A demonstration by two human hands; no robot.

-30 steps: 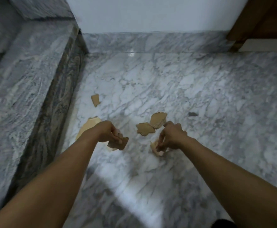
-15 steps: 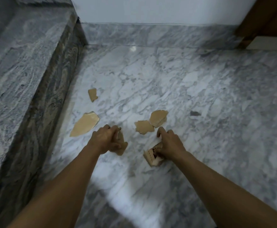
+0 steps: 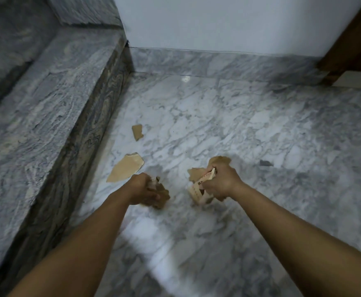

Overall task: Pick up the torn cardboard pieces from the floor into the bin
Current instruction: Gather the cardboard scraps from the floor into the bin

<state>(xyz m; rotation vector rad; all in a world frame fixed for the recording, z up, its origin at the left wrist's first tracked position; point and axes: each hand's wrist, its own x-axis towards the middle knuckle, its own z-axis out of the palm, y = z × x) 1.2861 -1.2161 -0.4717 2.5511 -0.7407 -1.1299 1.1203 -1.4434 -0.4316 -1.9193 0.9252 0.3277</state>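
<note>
Head view, looking down at a marble floor (image 3: 261, 129) with both arms stretched out. Far to the left of the left hand runs a raised marble step (image 3: 46, 108), its dark riser near the closest scraps. Just beyond the left hand (image 3: 142, 189), a little to its left, the large pale cardboard piece (image 3: 126, 167) lies flat on the floor. Further out from that hand sits a small brown scrap (image 3: 137, 132). The left hand is curled tight round a crumpled brown piece (image 3: 162, 195), which pokes out on its right side.

Between the hands lies a torn brown scrap (image 3: 193, 174), right against the right hand's load; whether it is held or loose I can't tell. The right hand (image 3: 222, 183) is closed round a printed white-faced piece (image 3: 197, 190), with its fingers up against another brown scrap (image 3: 220, 160) just beyond them. Well to the right of that hand is a small dark fleck (image 3: 266, 163), and far off in the corner a wooden door frame (image 3: 351, 43). No bin shows.

These bits look light and thin, stiff enough to keep shape yet easily bent. Lying flat on polished marble they will likely slide rather than lift, so a raised torn edge seems the best place to pinch. With both hands already loaded, taking on more risks dropping some. The step may crowd the left hand's reach to the pale piece.
</note>
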